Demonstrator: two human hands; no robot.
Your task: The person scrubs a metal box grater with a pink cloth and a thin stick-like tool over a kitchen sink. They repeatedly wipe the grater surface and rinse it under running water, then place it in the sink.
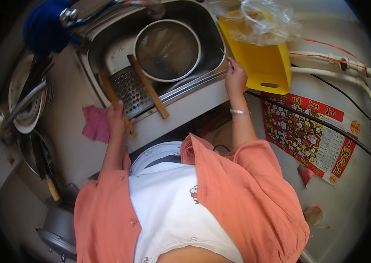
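Observation:
My left hand (pixel 116 118) grips one wooden rail of a metal grater (pixel 131 87) that has two wooden side rails. The grater slants over the near edge of a stainless steel sink (pixel 106 56). In the sink, just beyond the grater, a round metal basin (pixel 167 51) holds cloudy water, with something dark and indistinct under the surface. Over the sink's right edge, my right hand (pixel 235 77) pinches a thin, light sliver between thumb and fingertips; what it is cannot be told. A pink cloth (pixel 96 123) lies on the counter beside my left hand.
A yellow plastic bin (pixel 264 62) with clear plastic bags (pixel 264 26) stands right of the sink. The faucet (pixel 106 13) and a blue cloth (pixel 45 28) are at upper left. Stacked dishes (pixel 26 95), a pan and a pot stand left. Pipes and a printed poster (pixel 307 131) are right.

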